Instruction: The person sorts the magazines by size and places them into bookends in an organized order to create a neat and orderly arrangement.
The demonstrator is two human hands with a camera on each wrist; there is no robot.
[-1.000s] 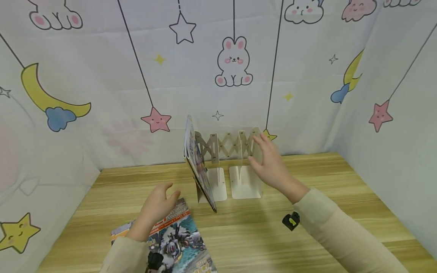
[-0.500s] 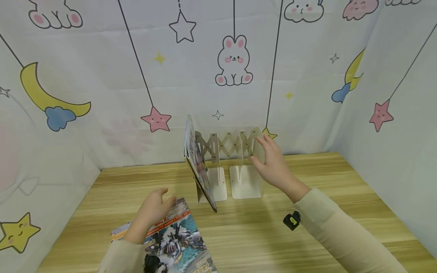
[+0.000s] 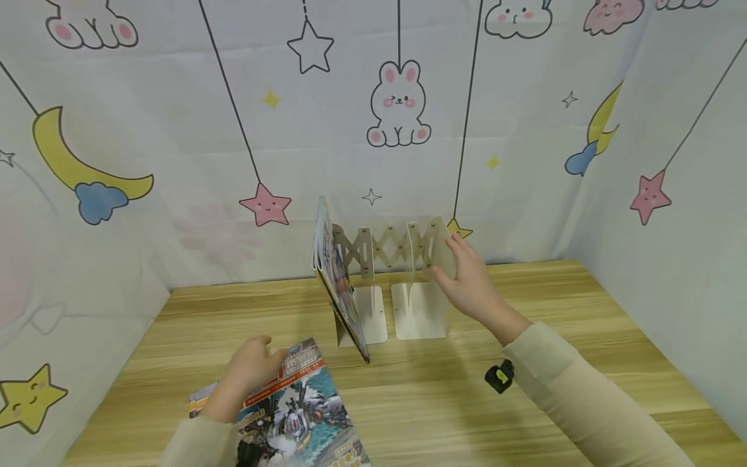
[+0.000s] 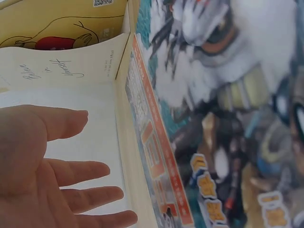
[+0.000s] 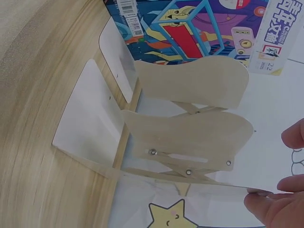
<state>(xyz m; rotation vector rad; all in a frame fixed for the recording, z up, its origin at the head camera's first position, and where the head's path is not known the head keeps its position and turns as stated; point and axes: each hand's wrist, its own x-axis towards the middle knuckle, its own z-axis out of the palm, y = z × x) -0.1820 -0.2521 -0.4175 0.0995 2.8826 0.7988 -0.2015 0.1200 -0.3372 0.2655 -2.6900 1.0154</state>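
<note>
My left hand [image 3: 248, 366] is over the top-left part of a glossy magazine [image 3: 309, 415] lying on the table. In the left wrist view its fingers [image 4: 90, 172] are extended and hold nothing. My right hand [image 3: 473, 288] is at the right end plate of a cream expandable metal bookend [image 3: 421, 324]. The right wrist view shows its fingertips [image 5: 261, 204] at that plate's edge, with the thumb [image 5: 294, 135] apart from it. Several thin magazines [image 3: 338, 285] lean upright, tilted, at the bookend's left end. Its other sections hold nothing.
Part of another magazine [image 3: 198, 397] shows beneath the one on the table. A patterned white curtain [image 3: 327, 143] hangs behind the wooden table [image 3: 513, 428]. A small black device [image 3: 500, 376] sits at my right cuff.
My left hand has moved down and left over the lying magazine. My right hand has shifted slightly right along the end plate. The bookend and upright magazines have stayed in place.
</note>
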